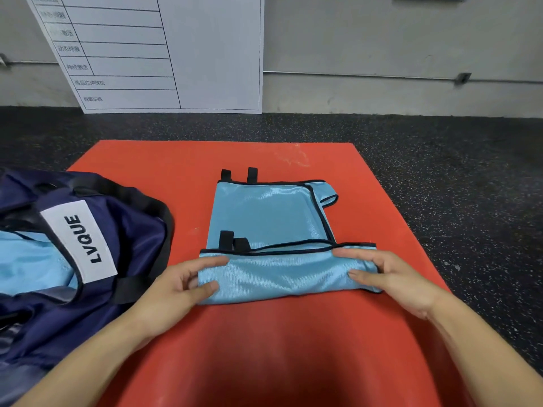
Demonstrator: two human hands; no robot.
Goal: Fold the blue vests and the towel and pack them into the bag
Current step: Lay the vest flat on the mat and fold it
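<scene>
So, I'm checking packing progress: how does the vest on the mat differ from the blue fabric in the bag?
The vest on the mat lies outside, half-folded, gripped by the left hand and right hand. The fabric in the bag is already packed, mostly hidden by the bag, untouched. Both are shiny light blue.

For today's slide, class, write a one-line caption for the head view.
Both hands, left and right, fold a blue vest on the red mat beside the navy bag.

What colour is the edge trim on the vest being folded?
Black, on the light blue vest; clearest in the head view.
</scene>
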